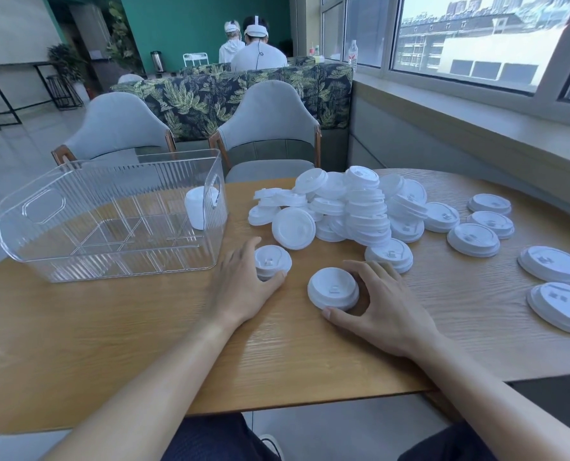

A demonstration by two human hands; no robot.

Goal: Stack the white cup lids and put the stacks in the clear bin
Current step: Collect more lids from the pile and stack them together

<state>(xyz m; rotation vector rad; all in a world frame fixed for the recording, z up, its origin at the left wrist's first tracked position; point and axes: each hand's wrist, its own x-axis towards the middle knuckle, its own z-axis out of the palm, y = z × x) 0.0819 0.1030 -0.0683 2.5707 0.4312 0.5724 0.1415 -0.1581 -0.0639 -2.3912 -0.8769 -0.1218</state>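
My left hand (242, 281) curls around a short stack of white lids (272, 261) on the wooden table, thumb at its near side. My right hand (381, 302) grips another small stack of white lids (333, 288), thumb under its near edge and fingers behind it. A big pile of loose white lids (353, 207) lies beyond both hands. The clear ribbed bin (111, 217) stands at the left; one white stack (199, 207) lies inside it at the far right end.
Single lids (473, 239) are spread across the right side of the table (111, 344), two large ones (551, 264) near its right edge. Two grey chairs (270, 128) stand behind the table. Windows run along the right. Two people sit far back.
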